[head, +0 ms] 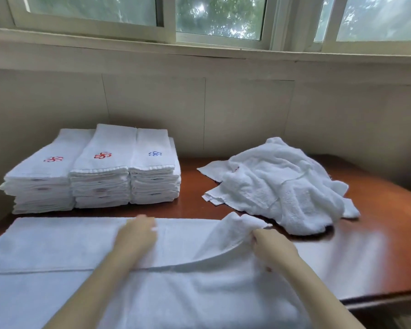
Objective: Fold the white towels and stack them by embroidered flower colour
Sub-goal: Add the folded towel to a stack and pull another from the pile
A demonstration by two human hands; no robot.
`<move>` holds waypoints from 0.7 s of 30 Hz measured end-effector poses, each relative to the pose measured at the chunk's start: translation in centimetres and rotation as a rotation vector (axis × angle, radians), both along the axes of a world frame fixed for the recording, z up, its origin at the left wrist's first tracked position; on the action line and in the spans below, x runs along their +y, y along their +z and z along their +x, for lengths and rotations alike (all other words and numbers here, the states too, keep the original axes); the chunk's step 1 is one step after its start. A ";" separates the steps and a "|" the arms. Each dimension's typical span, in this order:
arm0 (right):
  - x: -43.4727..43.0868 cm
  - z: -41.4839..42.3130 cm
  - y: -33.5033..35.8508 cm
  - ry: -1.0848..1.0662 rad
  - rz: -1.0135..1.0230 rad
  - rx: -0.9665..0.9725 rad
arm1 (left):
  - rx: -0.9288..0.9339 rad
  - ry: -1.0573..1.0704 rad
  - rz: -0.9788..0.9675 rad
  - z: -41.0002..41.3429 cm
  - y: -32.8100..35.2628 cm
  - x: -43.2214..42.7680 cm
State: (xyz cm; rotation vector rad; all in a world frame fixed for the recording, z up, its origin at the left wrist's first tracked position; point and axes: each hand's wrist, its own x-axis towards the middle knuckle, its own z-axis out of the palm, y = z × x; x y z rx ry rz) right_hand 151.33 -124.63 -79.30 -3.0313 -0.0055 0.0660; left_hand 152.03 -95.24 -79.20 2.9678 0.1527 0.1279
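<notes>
A white towel (57, 252) lies spread across the near part of the wooden table (365, 245), its far half folded over toward me. My left hand (138, 236) rests flat on the folded layer near its far edge. My right hand (271, 250) pinches the towel's right end, which is lifted and bunched. At the back left stand three stacks of folded white towels: two topped with red flowers (53, 159) (102, 155) and one with a blue flower (155, 153). A heap of unfolded white towels (282, 184) lies at the back right.
A cream wall with a window ledge runs behind the table. The table's right front edge (384, 298) drops off near my right forearm. Bare wood shows between the stacks and the heap, and to the right of the spread towel.
</notes>
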 end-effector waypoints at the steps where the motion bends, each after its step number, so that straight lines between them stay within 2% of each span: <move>1: 0.1 0.2 -0.1 0.008 0.054 -0.008 | -0.003 -0.170 -0.212 0.0 0.2 -3.2; 3: 0.0 0.3 -0.5 -0.013 0.231 -0.067 | 0.144 -0.463 -0.522 -0.3 0.8 -9.6; 4: -0.2 0.1 -0.7 -0.049 0.320 -0.123 | 0.190 -0.541 -0.548 -0.5 0.6 -12.3; 5: -0.7 0.1 -0.9 -0.100 0.379 -0.184 | 0.184 -0.551 -0.494 -0.6 0.0 -14.4; 8: -2.3 0.3 -1.7 -0.238 0.413 -0.305 | -0.085 -0.337 -0.296 -0.5 -1.8 -16.3; 11: -3.4 1.3 -2.4 -0.260 0.397 -0.240 | -0.203 -0.166 -0.340 0.8 -2.4 -15.5; 13: -3.8 2.1 -2.4 -0.209 0.391 -0.156 | -0.207 -0.087 -0.531 1.8 -1.8 -15.2; 17: -3.7 3.6 -1.4 -0.112 0.693 -0.044 | -0.089 0.125 -0.955 2.5 0.4 -14.4; 18: -3.4 3.9 -1.3 -0.063 0.711 -0.029 | -0.072 0.153 -1.065 2.5 0.8 -14.0; 21: -2.9 4.7 -0.6 -0.045 0.693 -0.094 | 0.025 0.065 -1.259 2.5 1.7 -13.3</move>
